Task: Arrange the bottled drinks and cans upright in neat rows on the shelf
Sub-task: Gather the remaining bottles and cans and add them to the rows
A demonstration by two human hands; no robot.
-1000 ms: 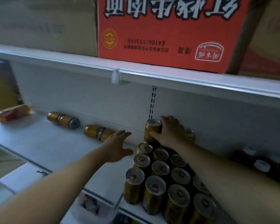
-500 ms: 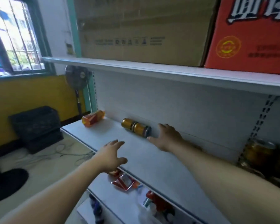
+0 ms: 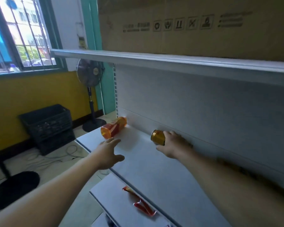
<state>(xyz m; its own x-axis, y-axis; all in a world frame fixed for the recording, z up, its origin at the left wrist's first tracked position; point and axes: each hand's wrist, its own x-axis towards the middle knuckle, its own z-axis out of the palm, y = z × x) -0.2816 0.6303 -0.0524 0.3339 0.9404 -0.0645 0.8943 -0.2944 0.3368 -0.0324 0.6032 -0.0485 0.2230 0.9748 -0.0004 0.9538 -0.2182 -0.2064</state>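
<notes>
On the white shelf (image 3: 154,169), right hand (image 3: 172,145) clasped round a gold can (image 3: 158,137) on its side, left hand (image 3: 107,154) open, empty.

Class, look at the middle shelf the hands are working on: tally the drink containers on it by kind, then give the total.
Gold cans: 1, on its side, in the right hand
Orange bottles: 1, lying down
Total: 2

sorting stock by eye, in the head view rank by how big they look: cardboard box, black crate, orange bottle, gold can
1. cardboard box, though nearness inflates it
2. black crate
3. orange bottle, lying down
4. gold can, partly covered by the right hand
</notes>
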